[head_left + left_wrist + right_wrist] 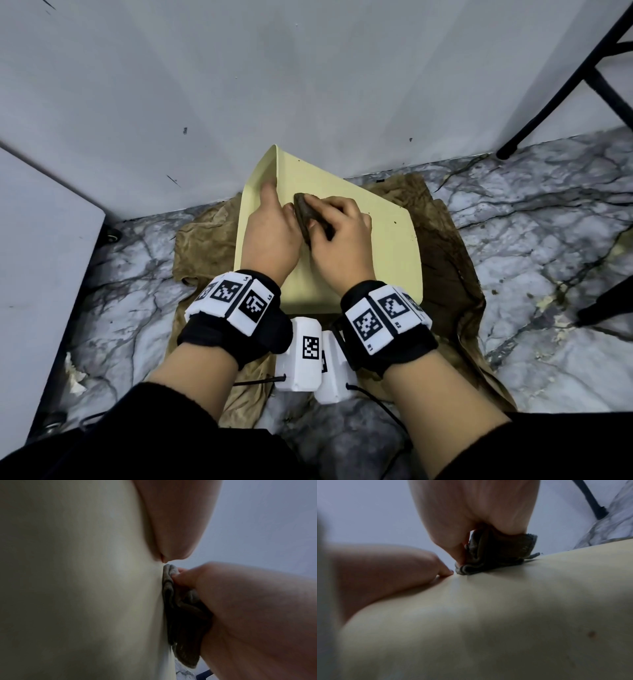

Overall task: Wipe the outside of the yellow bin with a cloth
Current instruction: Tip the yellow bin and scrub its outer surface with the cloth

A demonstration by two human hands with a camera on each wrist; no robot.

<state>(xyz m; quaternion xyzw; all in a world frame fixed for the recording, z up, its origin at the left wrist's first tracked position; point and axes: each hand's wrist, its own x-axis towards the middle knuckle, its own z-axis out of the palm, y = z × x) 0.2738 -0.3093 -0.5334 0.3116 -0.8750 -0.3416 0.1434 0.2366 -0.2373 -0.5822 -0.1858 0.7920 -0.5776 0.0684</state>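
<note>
The pale yellow bin [376,246] lies on its side on the floor, one broad outer face turned up. My right hand [339,236] grips a bunched dark grey cloth [306,214] and presses it onto that face near the bin's left ridge. My left hand [270,226] rests over the ridge with its fingers straight, thumb next to the cloth. The left wrist view shows the bin [77,574], the cloth [181,615] and the right hand [257,615]. In the right wrist view the cloth [496,555] sits flat on the bin [488,615] beside my left hand [385,568].
A crumpled brown sheet [445,267] lies under the bin on the marble floor [548,205]. A grey wall [308,85] stands just behind. Black furniture legs [565,85] are at the right, a white panel [41,257] at the left. White marker blocks [308,356] lie near my wrists.
</note>
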